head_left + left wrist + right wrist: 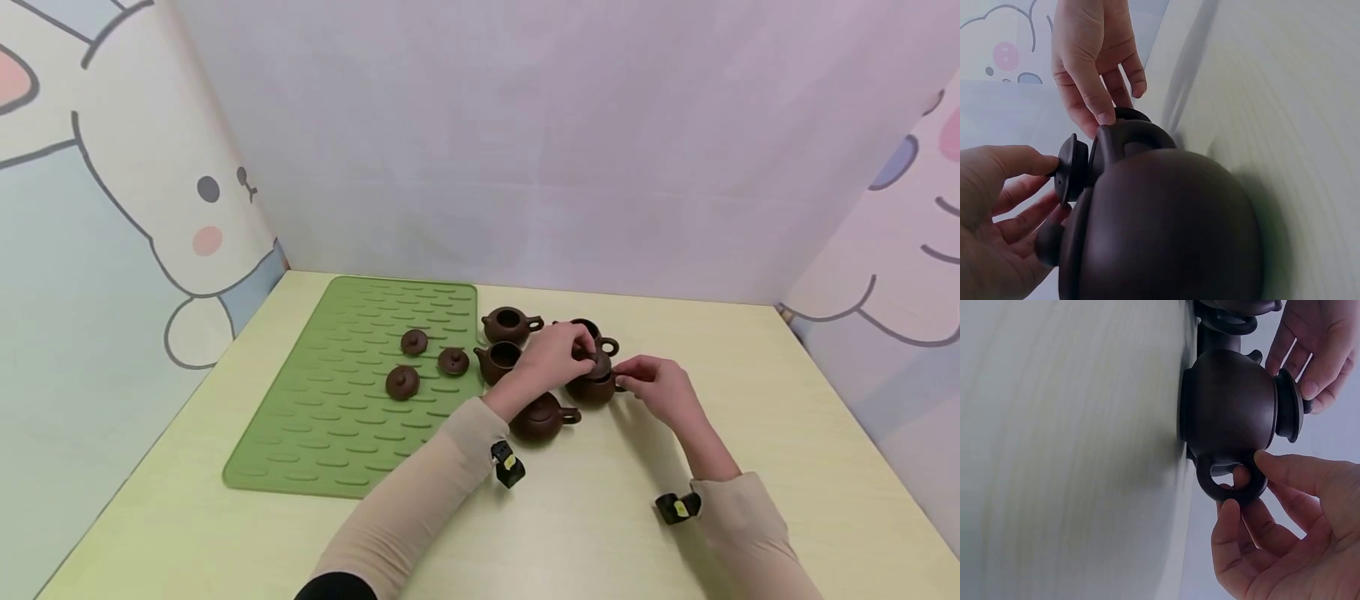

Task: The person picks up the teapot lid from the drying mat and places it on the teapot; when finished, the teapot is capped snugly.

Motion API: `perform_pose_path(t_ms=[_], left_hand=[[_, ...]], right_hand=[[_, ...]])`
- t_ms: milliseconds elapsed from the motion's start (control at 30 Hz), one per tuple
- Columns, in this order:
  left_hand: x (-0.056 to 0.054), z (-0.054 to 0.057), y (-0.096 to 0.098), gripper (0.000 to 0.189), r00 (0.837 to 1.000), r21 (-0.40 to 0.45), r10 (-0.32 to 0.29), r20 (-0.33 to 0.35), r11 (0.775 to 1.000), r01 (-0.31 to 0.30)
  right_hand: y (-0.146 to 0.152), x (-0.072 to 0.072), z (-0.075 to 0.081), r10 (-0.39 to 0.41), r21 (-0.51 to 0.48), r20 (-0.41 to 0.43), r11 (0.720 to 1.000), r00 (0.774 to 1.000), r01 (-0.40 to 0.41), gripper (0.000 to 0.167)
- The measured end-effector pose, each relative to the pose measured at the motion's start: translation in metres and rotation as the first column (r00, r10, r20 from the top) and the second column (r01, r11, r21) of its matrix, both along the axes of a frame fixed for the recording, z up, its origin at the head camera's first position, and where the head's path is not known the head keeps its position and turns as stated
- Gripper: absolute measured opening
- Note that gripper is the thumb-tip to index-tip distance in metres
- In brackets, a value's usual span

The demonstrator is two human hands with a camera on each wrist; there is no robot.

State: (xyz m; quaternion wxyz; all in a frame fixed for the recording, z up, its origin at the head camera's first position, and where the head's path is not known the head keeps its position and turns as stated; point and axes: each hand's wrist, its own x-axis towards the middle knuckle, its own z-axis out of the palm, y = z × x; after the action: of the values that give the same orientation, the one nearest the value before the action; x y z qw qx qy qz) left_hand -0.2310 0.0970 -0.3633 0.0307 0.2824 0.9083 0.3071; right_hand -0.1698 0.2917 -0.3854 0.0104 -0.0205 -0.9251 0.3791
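My left hand (553, 354) pinches a small dark brown teapot lid (1289, 405) by its knob. The lid is tilted at the mouth of a brown teapot (1229, 403), and a gap shows along part of its rim. With thumb and fingers, my right hand (663, 390) grips that teapot's loop handle (1235, 490). The teapot stands upright on the table. Nearer to me, below my left wrist, is another teapot (538, 419) with its lid on; it fills much of the left wrist view.
Lidless teapots stand behind and beside my left hand: one at the back (507, 323), one partly covered by the hand (497, 360), one behind the fingers (587, 327). Three loose lids (402, 382) lie on the green mat (315, 433). Pale table (787, 467) surrounds them.
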Motion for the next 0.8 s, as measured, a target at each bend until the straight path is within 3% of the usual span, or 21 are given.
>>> perform_pose_path(t_ms=[433, 800], left_hand=[[0.0032, -0.0005, 0.0076, 0.010, 1.000, -0.084, 0.012, 0.008, 0.996, -0.011], [0.0040, -0.0026, 0.0076, 0.012, 1.000, -0.076, 0.008, 0.017, 0.997, -0.007]], right_hand=[[-0.0005, 0.0012, -0.0003, 0.000, 0.001, -0.007, 1.000, 1.000, 0.000, 0.018], [-0.0013, 0.0012, 0.0005, -0.002, -0.002, -0.013, 1.000, 1.000, 0.002, 0.018]])
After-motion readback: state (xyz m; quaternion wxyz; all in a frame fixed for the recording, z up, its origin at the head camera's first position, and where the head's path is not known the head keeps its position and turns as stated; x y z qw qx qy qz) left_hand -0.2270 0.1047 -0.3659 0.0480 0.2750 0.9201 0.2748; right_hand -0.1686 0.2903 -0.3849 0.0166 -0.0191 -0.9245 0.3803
